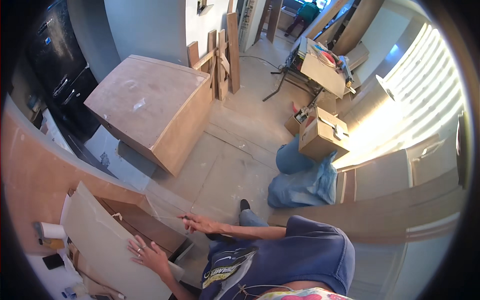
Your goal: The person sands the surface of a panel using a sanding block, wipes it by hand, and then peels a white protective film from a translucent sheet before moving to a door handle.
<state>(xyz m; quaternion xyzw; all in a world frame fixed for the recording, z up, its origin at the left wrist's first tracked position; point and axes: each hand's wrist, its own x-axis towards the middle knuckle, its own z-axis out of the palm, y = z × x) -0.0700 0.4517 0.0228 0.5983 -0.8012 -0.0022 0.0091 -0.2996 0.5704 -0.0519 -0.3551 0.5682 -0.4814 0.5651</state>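
My left hand (148, 254) lies with fingers spread on a pale, smooth panel (100, 232) at the lower left. Closed around a slim tool (186, 217) with a dark grip is my right hand (200, 223). A thin, light shaft seems to extend leftward from the tool, too fine to identify its exact kind. Beyond the panel's edge is a brown board (145, 222), angled beside it. A small whitish scrap (117, 216) sits where the panel and board meet.
A large wooden cabinet (150, 100) lies ahead on the dusty floor. To the right are a cardboard box (322, 132) and blue plastic bags (305, 187). Farther off are a cluttered work table (320, 67) and another person (306, 14). A white roll (52, 230) stands far left.
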